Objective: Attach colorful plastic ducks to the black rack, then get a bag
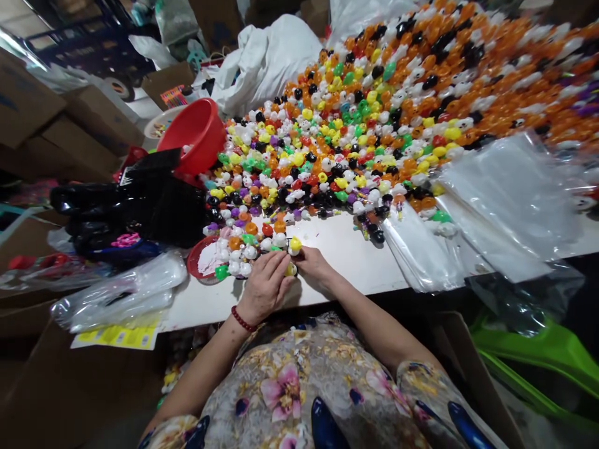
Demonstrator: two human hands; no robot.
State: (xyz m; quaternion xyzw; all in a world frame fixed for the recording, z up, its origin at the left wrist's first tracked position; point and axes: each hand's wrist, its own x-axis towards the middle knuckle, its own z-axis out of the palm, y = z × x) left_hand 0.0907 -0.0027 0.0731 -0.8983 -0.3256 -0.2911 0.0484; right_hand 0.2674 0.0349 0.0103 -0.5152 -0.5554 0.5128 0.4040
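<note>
At the table's near edge my left hand (pixel 266 284) is closed, fingers bent together and pointing right, with a red bead bracelet at the wrist. My right hand (pixel 314 263) comes in from the other side, its fingertips pinched at a small yellow plastic toy (pixel 294 244). Another yellow piece (pixel 291 269) shows partly under my left fingers; whether they grip it is hidden. Beside my left hand lie several small white toys (pixel 250 252), with a green one (pixel 221 272) at the rim of a red basket (pixel 193 262) holding white paper pieces.
A large heap of small coloured toys (pixel 327 143) covers the white table (pixel 337 240). Clear plastic bags (pixel 423 249) lie at right, more bags (pixel 126 287) at left. A red basin (pixel 191 131) tilts behind black bags (pixel 154 199). A green chair (pixel 547 355) stands at lower right.
</note>
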